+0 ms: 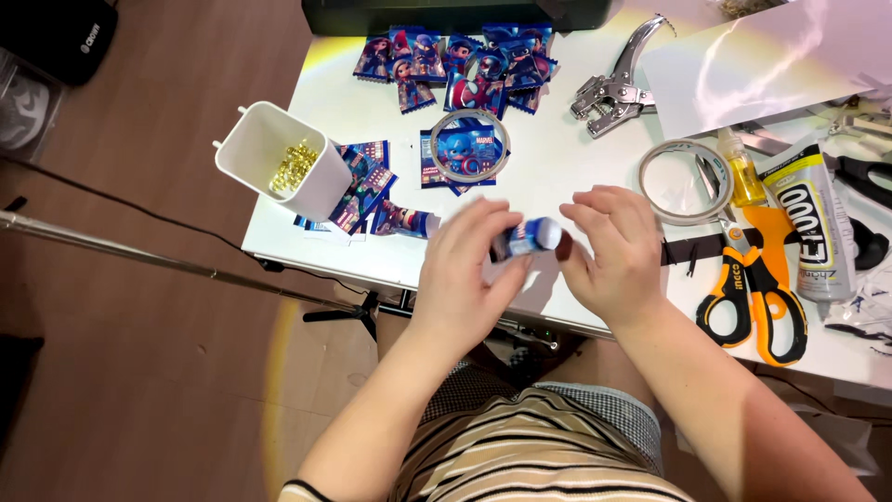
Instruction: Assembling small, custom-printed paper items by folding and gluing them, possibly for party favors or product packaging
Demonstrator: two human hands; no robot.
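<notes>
Glossy plastic piece [528, 236]; shiny metal punch [615, 85].

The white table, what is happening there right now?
A person sits at the white table and holds a small blue item between the left hand and right hand. Around them lie blue picture cards, a white cup of gold pieces, orange scissors and a glue tube.
</notes>
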